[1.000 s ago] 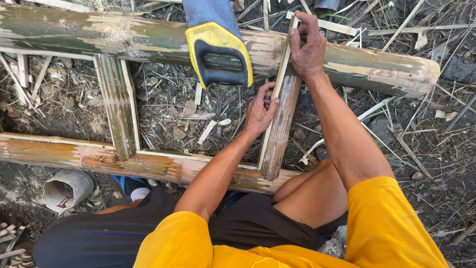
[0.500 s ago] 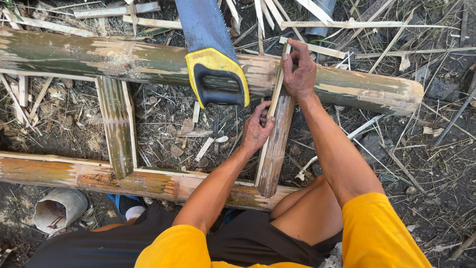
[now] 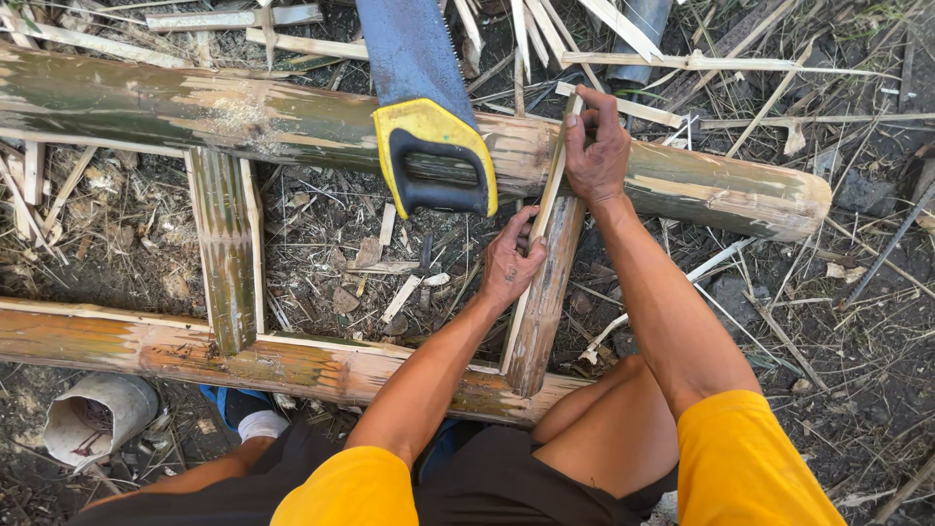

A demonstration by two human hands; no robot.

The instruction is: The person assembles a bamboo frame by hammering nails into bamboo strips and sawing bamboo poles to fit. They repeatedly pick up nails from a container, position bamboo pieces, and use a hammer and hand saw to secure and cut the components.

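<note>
Bamboo rung [image 3: 542, 302]: split, brown-green; both hands gripping it with thin strip [image 3: 553, 175].

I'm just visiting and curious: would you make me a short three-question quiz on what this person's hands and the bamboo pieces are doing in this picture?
1. True or false: the handsaw with the yellow and black handle lies across the upper bamboo pole, with neither hand on it.
2. Which piece does the left hand grip? A) the white pot B) the short bamboo rung C) the saw blade
3. Fill in: the right hand pinches a thin ____ strip where it meets the upper pole.

Key
1. True.
2. B: it grips the short bamboo rung, which spans from the upper pole to the lower bamboo pole.
3. Bamboo: the thin bamboo strip runs along the rung's edge.
</note>
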